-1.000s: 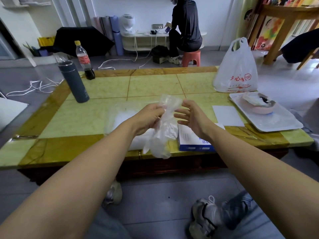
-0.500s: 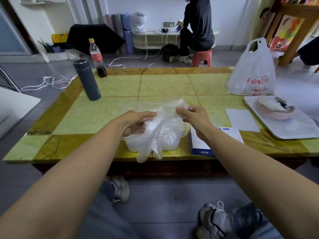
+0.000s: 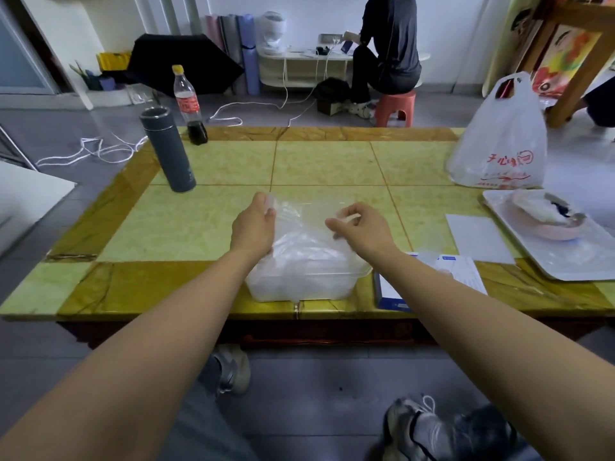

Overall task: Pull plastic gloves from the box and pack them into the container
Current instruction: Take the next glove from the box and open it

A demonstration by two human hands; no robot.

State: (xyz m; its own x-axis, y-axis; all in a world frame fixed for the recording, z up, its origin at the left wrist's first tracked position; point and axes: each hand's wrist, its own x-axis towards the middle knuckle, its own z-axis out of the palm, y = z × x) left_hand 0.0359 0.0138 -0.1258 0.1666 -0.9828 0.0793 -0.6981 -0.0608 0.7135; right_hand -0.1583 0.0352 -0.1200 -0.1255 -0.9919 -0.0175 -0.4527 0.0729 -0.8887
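Glove [image 3: 304, 218] spread over container [image 3: 299, 289]; my left hand [image 3: 253, 226] and right hand [image 3: 362, 225] pinch its edges. Should lower it flat, unbunched.

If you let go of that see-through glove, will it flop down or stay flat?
Probably flop: the plastic glove is thin and see-through, and looks spread only because the left hand and right hand pinch its edges. It likely weighs almost nothing. It may slip, being smooth film.
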